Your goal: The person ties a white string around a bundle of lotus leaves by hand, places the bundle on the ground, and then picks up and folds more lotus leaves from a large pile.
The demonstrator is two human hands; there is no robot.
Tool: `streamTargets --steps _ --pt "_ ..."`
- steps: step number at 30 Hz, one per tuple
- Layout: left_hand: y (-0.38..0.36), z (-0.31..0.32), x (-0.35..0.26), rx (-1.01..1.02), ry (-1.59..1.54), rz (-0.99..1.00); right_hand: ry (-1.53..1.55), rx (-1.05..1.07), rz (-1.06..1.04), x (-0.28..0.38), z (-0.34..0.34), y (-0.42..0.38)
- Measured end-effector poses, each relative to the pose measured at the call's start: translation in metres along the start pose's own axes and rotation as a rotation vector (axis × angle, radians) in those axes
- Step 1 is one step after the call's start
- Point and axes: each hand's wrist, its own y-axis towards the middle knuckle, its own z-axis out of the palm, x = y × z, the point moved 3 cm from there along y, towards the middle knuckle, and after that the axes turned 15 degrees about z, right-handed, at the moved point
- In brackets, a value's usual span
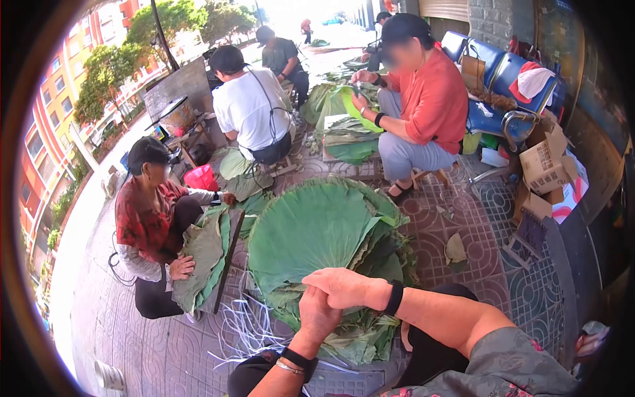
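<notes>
A broad green lotus leaf (pixel 311 228) lies on top of a thick stack of lotus leaves (pixel 370 331) in front of me. Over its near edge, my right hand (pixel 349 288) is closed, fingers curled in towards the left. My left hand (pixel 319 316) comes up from below and meets it, its fingers also closed and partly covered by the right. Whatever they pinch between them is hidden. White plastic strips (pixel 248 324) are spread in a tangle on the paving, left of the stack.
At left, a seated person (pixel 155 218) rests a hand on leaves against a board (pixel 229 258). Someone in a red top (pixel 430 99) works on leaves at right. Another in white (pixel 248 102) sits behind. Blue seats (pixel 509 79) and cardboard boxes (pixel 546 162) line the right.
</notes>
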Motion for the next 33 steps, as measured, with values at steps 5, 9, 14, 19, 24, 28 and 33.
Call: streamTargets --steps 5,9,14,19,24,28,33 --pt "0.009 -0.020 -0.014 -0.028 -0.085 0.089 0.330 0.208 0.001 0.003 -0.005 0.006" --pt "0.013 -0.028 -0.019 -0.032 -0.147 0.062 0.266 0.156 0.006 0.011 -0.010 0.007" --pt "0.008 -0.025 -0.015 -0.005 -0.232 0.014 0.170 0.097 0.012 0.006 -0.005 0.008" --pt "0.011 -0.030 -0.012 0.021 -0.320 0.050 0.113 0.068 0.028 0.003 -0.002 0.012" --pt "-0.001 -0.019 0.004 -0.052 -0.380 -0.197 0.166 -0.007 -0.026 0.002 0.003 0.014" --pt "0.001 -0.022 0.002 -0.082 -0.323 -0.270 0.208 0.000 0.004 0.005 0.002 0.013" --pt "0.000 -0.020 0.002 -0.131 -0.237 -0.232 0.449 -0.037 -0.007 -0.002 0.016 0.017"
